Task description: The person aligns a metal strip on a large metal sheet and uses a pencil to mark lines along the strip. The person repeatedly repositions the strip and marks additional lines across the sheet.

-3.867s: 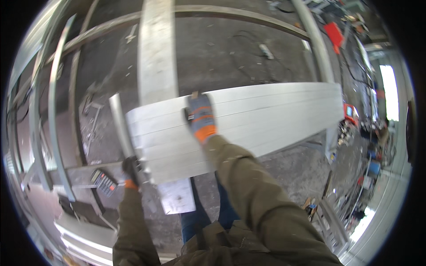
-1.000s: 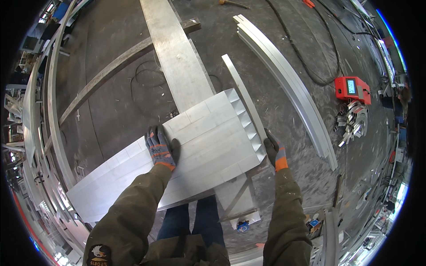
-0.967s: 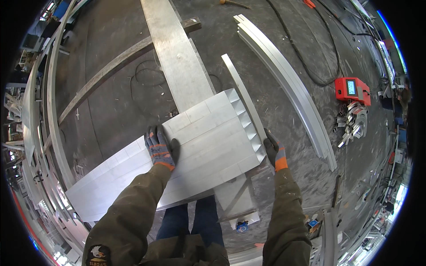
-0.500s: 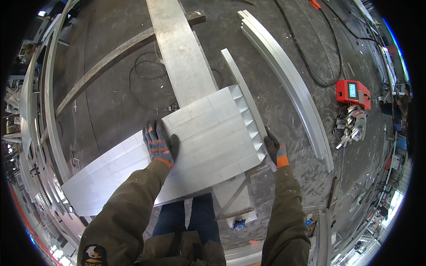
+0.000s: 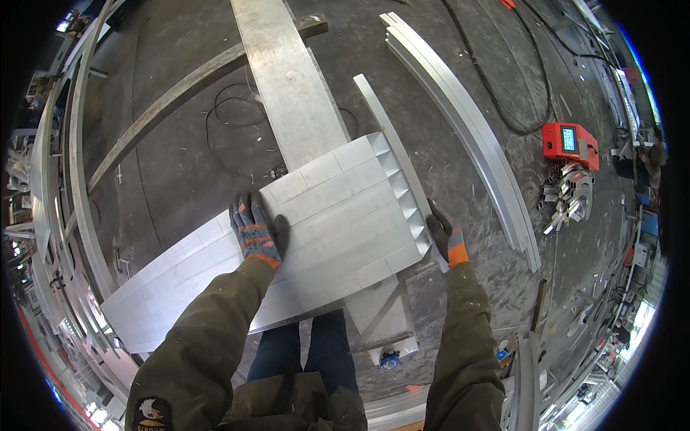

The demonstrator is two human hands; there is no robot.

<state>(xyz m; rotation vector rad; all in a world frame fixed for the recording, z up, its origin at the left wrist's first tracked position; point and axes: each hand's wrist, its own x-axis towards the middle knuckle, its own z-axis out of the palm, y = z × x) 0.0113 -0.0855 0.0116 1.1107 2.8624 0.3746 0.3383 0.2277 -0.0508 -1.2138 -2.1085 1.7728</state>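
A wide silver metal panel [image 5: 330, 208], made of several long strips side by side, lies slantwise in front of me. Triangular hollows line its right end. My left hand [image 5: 255, 230], in a grey and orange glove, rests flat on it, fingers stretched toward its far edge and thumb apart. Along the hollow end stands a long narrow metal bar [image 5: 392, 136], very close to the panel. My right hand [image 5: 448, 235], gloved alike, closes round the bar's near part; its fingertips are partly hidden.
Beneath the panel runs a broad metal plank [image 5: 291, 79] crossing a beam [image 5: 172, 97]. To the right lie long curved-looking profiles [image 5: 460, 129], a red device with a screen [image 5: 570, 144] and metal offcuts [image 5: 571, 194]. A blue round object [image 5: 389, 360] sits near my legs.
The view has shifted slightly. Both hands keep their places on the panel and the bar, with only a slight shift of the right hand.
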